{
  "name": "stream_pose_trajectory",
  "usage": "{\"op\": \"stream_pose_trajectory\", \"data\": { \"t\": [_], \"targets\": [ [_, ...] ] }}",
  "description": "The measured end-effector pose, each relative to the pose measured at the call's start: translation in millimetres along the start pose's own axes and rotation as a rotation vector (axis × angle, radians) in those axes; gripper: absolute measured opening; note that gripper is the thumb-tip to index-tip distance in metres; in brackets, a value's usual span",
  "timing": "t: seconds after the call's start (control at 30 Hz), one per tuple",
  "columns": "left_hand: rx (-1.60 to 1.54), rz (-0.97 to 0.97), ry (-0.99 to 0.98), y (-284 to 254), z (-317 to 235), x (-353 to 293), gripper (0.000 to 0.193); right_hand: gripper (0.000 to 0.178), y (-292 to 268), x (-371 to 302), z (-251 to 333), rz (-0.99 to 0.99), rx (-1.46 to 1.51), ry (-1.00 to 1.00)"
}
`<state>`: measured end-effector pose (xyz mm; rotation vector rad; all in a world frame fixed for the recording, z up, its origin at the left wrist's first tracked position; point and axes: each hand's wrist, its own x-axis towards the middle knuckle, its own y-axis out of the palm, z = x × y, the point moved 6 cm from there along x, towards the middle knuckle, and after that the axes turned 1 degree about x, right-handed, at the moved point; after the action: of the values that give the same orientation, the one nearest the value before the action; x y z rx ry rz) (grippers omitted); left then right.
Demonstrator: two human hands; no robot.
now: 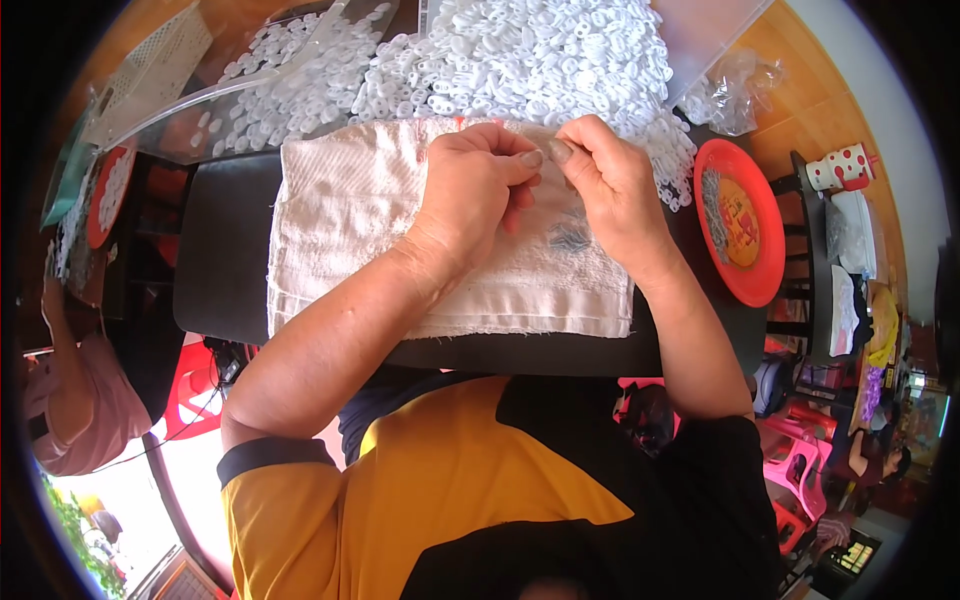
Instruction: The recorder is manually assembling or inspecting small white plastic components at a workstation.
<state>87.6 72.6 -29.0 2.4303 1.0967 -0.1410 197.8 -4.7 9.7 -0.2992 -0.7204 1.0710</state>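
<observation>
Yellow and black cloth makes up the shirt [430, 450] nearest us, just short of the dark table [225, 240]. Between the surface's near edge and the heap beyond, we see a cream towel [345, 220] spread flat. Right of the towel's middle, toward its right edge, lies a dark cluster of fine pieces [570, 240], too small for us to tell singly.

Above the towel's far half, the left hand [466, 185] is closed, its thumb pressed against curled fingers. The right hand [612, 185], just beside it, pinches thumb to forefinger. The fingertips face each other, nearly meeting; whether either grips something tiny, we cannot tell.

By the surface's right edge we find a red dish [766, 270], grey fine pieces [713, 205] along its left side. Past the towel's far edge spreads a big heap of white plastic pieces [520, 65], many with holes, partly within a clear bin [705, 40]. Beyond the surface's far right corner rests a crumpled clear bag [735, 95].
</observation>
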Motion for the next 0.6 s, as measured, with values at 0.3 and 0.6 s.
{"op": "stream_pose_trajectory", "data": {
  "t": [0.3, 0.6],
  "targets": [
    [-0.007, -0.051, 0.026, 1.3, 4.5, -0.8, 0.004, 0.012, 12.0, -6.2, -16.2, -0.093, 0.092, 0.095],
    [0.020, -0.073, 0.078, -1.7, 7.1, 3.2, 0.005, 0.002, 14.6, -5.4, -14.5, -0.103, 0.162, 0.095]
  ]
}}
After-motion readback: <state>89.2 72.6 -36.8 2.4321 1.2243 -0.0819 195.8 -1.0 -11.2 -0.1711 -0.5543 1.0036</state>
